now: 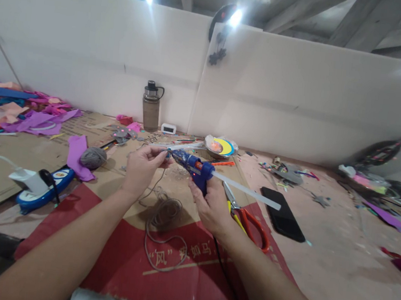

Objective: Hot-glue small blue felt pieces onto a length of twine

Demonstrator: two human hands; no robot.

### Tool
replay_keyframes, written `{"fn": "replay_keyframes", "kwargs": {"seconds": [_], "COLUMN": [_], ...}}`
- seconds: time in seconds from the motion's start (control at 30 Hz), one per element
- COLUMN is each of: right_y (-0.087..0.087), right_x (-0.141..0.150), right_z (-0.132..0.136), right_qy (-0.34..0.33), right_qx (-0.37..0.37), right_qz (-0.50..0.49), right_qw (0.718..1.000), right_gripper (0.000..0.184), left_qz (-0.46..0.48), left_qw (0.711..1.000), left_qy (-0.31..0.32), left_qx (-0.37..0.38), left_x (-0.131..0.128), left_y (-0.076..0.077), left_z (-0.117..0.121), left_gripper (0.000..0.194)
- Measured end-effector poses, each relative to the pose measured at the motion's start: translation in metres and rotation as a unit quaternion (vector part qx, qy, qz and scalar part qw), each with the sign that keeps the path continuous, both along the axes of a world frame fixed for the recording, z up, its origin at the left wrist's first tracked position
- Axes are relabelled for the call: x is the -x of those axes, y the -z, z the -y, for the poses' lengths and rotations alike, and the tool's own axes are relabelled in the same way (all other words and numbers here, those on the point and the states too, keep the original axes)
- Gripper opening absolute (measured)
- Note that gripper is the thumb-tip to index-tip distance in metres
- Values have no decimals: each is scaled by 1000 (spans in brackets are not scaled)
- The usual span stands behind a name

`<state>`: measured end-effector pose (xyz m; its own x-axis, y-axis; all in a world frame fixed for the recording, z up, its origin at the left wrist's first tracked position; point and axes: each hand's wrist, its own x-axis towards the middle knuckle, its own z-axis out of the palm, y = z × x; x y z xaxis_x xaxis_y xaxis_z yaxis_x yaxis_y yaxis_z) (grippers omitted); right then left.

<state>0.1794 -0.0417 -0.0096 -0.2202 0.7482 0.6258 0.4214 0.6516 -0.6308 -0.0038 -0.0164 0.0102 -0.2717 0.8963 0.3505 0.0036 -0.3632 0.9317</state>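
"Biggest first: cardboard (112,272), spread wide, probably guarding the table (339,260)!"

"Above the cardboard, the blue glue gun (204,173), right hand (212,206) wrapped round its handle (201,184), seemingly to steady the nozzle (175,154)."

"Scissors (255,227) at the cardboard's right edge, blades (230,194) partly hidden by that hand; grey cord (158,212) coiled on the cardboard."

"And smallest, over the cardboard at the nozzle: left hand (145,165) pinching a tiny bluish piece (168,154). Fingertips (160,157) cover most; can't make out its shape."
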Motion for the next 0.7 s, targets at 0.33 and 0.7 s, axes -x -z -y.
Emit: {"fn": "replay_keyframes", "kwargs": {"seconds": [0.33,0.7], "right_y": [-4,-5], "right_x": [1,0], "right_z": [4,5], "right_qy": [8,14], "right_qx": [21,39], "right_qz": [9,12], "right_qw": [1000,999], "right_gripper": [27,25], "left_qz": [9,0], "left_qw": [1000,1000], "left_qy": [-1,-9], "left_qx": [-4,5], "left_x": [-1,-2], "left_y": [0,-1], "left_z": [1,2], "left_gripper": [24,24]}}
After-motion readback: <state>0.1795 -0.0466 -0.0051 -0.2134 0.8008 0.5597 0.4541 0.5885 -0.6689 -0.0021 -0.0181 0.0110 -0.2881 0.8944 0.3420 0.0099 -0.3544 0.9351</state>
